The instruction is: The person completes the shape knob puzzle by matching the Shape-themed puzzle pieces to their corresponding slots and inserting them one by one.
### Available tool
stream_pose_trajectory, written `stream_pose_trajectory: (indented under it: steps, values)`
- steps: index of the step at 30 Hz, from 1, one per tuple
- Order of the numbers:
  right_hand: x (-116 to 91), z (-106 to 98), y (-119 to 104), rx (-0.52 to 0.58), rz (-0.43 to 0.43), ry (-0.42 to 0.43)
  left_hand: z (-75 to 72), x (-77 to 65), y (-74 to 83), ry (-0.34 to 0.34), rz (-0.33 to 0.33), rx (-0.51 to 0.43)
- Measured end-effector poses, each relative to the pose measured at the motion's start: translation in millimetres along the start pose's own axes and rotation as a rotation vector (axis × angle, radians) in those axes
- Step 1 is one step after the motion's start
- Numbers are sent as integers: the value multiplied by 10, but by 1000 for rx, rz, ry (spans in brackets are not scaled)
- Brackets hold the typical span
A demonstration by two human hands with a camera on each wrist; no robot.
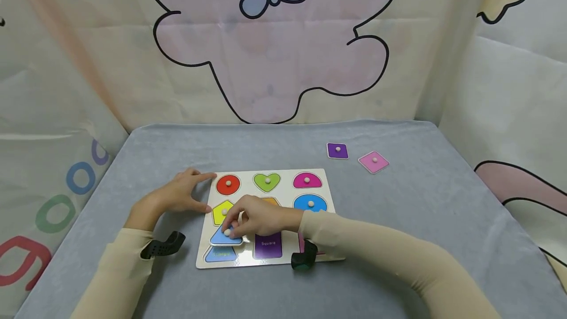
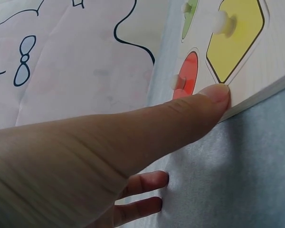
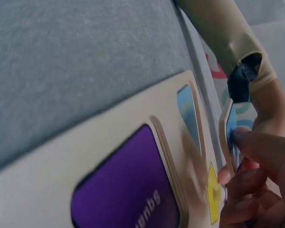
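Note:
A white wooden knob puzzle board [image 1: 245,254] lies on the table. My right hand [image 1: 261,215] pinches the knob of a blue triangle piece [image 1: 217,239], held tilted just above the board. Below it shows the blue triangle recess [image 1: 221,254], apart from the piece in the right wrist view. The square recess [image 3: 128,180] is purple with printed letters. With thumb and index finger extended, my left hand [image 1: 179,193] touches the board's left edge; its thumb [image 2: 180,116] lies by the yellow pentagon piece [image 2: 240,33]. My right hand and forearm hide part of the board.
Beyond the board's far right corner lie a purple square piece [image 1: 337,154] and a pink diamond piece [image 1: 372,165]. Red circle [image 1: 228,188], green heart [image 1: 266,187], magenta half-circle [image 1: 307,183] and blue oval [image 1: 305,203] pieces sit in the board. A grey cloth covers the table [image 1: 421,201].

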State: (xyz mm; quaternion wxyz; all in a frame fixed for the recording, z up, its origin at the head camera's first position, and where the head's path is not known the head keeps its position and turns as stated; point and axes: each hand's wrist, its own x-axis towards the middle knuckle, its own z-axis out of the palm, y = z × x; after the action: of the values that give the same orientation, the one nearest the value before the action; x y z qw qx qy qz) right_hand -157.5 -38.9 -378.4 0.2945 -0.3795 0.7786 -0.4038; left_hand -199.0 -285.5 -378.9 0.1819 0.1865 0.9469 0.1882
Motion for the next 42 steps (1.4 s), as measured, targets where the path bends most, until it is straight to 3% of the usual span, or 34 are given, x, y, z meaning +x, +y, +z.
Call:
stream_pose_trajectory:
  steps: [12,42]
  values:
    - [91,244,-92,-90,43,-34,22,-7,6,3,0,2]
    - [123,227,-63,-154,43,-83,-5,1,1,4,14,-1]
